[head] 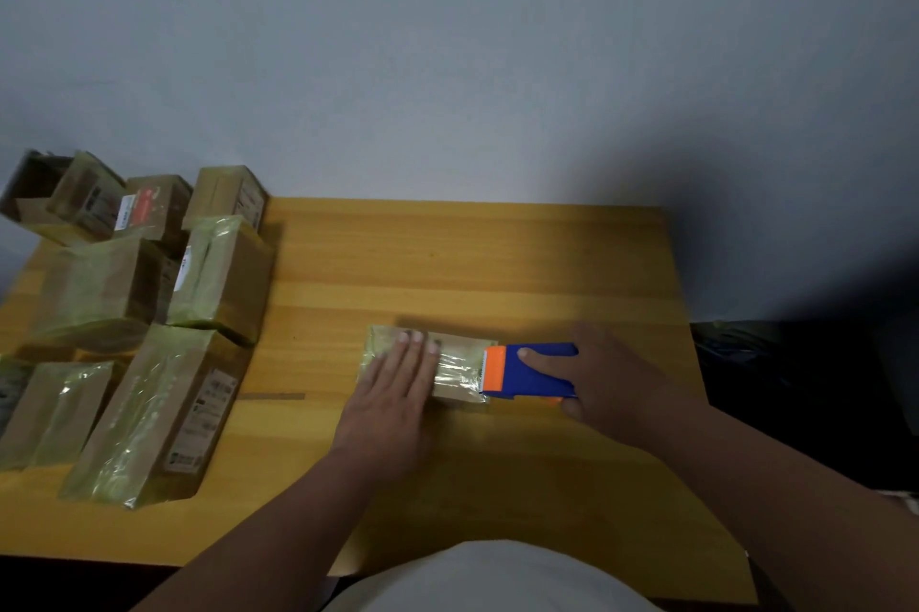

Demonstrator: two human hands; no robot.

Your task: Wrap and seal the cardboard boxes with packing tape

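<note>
A small cardboard box [460, 365] lies in the middle of the bench [497, 263], partly covered in shiny tape. The left hand [393, 392] presses flat on it, fingers straight. The right hand [606, 377] grips the blue tape dispenser [529, 370] at the box's right end — this one looks nearly done. Many taped boxes [129, 328] sit piled on the left — finished, I think

We seem to be at a plain packing station: a wooden bench [497, 263] against a bare grey wall [447, 64], taped parcels [149, 338] heaped along its left edge, a tape dispenser [532, 370] near the middle.
</note>
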